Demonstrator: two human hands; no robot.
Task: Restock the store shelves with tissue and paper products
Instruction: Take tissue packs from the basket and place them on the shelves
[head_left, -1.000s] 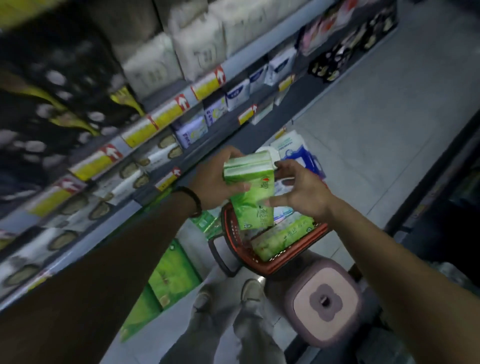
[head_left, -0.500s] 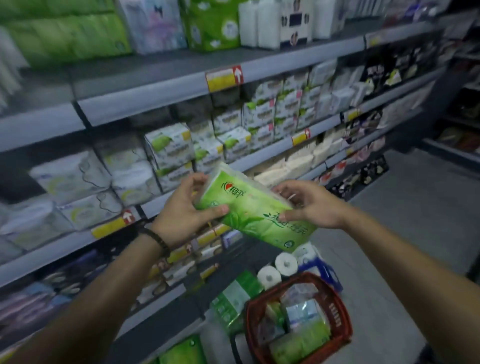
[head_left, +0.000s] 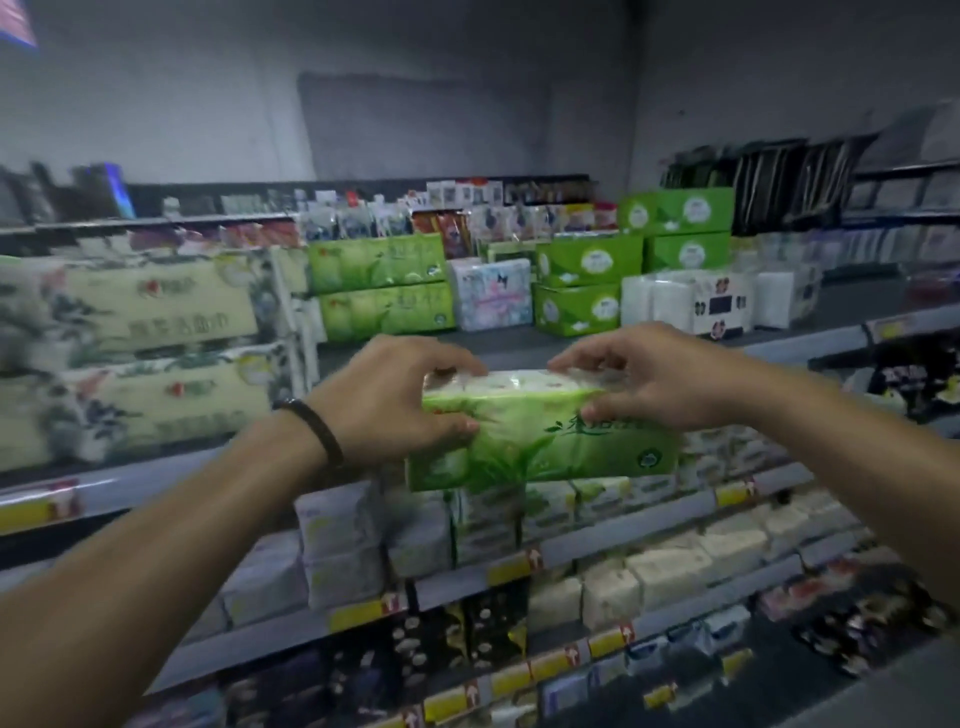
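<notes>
Head view: gripped endwise by left hand (head_left: 387, 400) and right hand (head_left: 662, 379), the green plastic-wrapped tissue pack (head_left: 540, 441), level with the grey metal shelf edge (head_left: 810, 345), could be snagged there.

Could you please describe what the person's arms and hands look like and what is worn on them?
The left forearm and right forearm are bare, with no sleeves in view. The left hand and right hand wear no gloves, and no rings show. A thin dark bracelet circles the left wrist.
</notes>
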